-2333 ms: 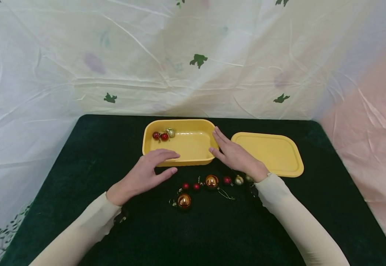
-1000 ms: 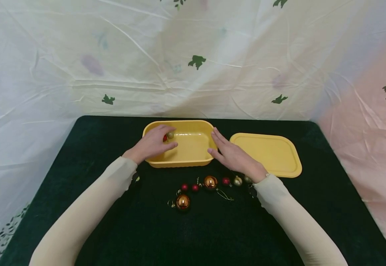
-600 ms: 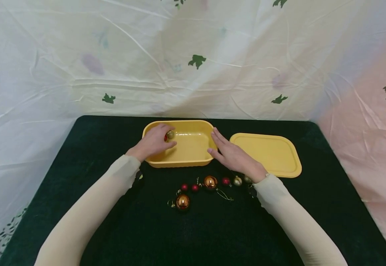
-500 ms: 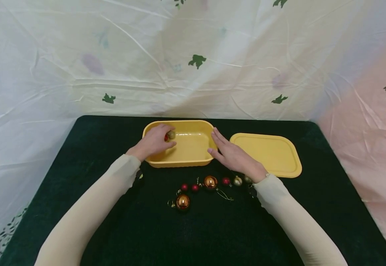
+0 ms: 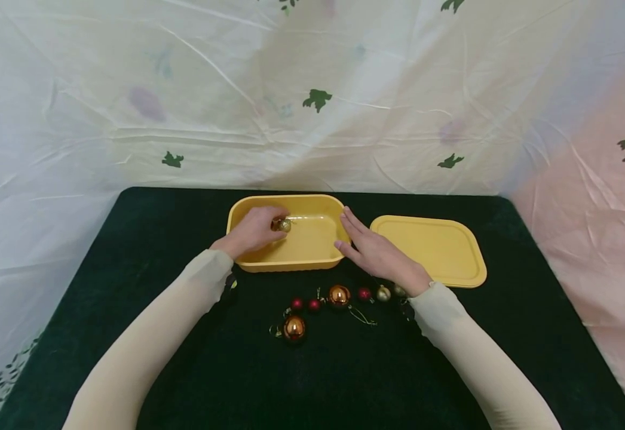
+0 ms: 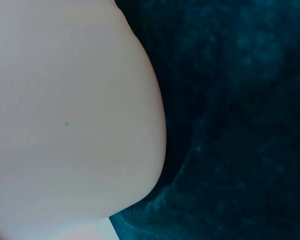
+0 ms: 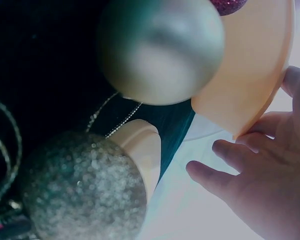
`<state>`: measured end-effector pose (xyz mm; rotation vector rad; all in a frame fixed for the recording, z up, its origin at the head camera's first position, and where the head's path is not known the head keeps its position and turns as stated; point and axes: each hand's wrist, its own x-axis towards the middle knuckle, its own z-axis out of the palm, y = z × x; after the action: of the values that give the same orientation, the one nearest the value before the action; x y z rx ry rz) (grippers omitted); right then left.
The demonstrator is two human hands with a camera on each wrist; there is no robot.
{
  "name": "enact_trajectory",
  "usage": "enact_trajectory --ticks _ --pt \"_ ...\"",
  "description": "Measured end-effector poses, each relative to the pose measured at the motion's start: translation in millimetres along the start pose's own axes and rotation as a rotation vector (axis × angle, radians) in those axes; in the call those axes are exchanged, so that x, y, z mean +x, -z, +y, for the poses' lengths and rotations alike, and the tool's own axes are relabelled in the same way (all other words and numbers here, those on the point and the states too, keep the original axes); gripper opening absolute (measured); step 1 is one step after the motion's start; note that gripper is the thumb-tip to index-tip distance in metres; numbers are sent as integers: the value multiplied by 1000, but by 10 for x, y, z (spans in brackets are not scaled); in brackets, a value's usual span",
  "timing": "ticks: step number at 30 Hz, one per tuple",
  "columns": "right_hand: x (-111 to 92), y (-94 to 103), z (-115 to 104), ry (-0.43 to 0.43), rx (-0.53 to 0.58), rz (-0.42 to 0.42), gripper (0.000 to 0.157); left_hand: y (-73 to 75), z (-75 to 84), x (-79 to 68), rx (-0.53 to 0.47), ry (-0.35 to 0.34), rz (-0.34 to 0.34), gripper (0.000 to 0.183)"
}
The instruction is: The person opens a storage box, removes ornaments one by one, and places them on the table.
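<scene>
My left hand (image 5: 259, 229) reaches into the yellow box (image 5: 291, 264), fingers and thumb curled round small Christmas baubles. A gold bauble (image 5: 284, 225) shows at its fingertips; the red ones seen there earlier are hidden by the hand. At the box's right end, my right hand (image 5: 379, 254) rests against the rim with straight fingers. The right wrist view shows that hand (image 7: 260, 165) touching the box wall (image 7: 250, 65). In front of the box lie a copper bauble (image 5: 339, 296), another copper bauble (image 5: 294, 328), small red baubles (image 5: 314, 304) and a gold bauble (image 5: 383, 293).
A yellow lid (image 5: 431, 251) lies flat to the right of the box, on a dark green tablecloth (image 5: 302, 382). Pale patterned fabric (image 5: 226, 107) hangs behind the table. Close to the right wrist camera are a satin bauble (image 7: 160, 50) and a glittery bauble (image 7: 85, 185).
My left hand has gone from the box's front edge down into it, over the baubles. The gold bauble has shifted right and nearer. My right hand stays at the rim.
</scene>
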<state>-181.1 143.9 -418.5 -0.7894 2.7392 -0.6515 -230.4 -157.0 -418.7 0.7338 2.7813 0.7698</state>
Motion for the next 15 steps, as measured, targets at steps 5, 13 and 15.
enact_trajectory --ticks 5,13,15 --pt "2 2 -1 3 0 2 77 -13 -10 5 -3 3 15 35" --pt "2 3 -2 6 -3 0 76 -35 -26 23 15 -20 49 22" --pt "-1 0 2 6 -2 1 76 -33 -19 21 12 -19 47 21"
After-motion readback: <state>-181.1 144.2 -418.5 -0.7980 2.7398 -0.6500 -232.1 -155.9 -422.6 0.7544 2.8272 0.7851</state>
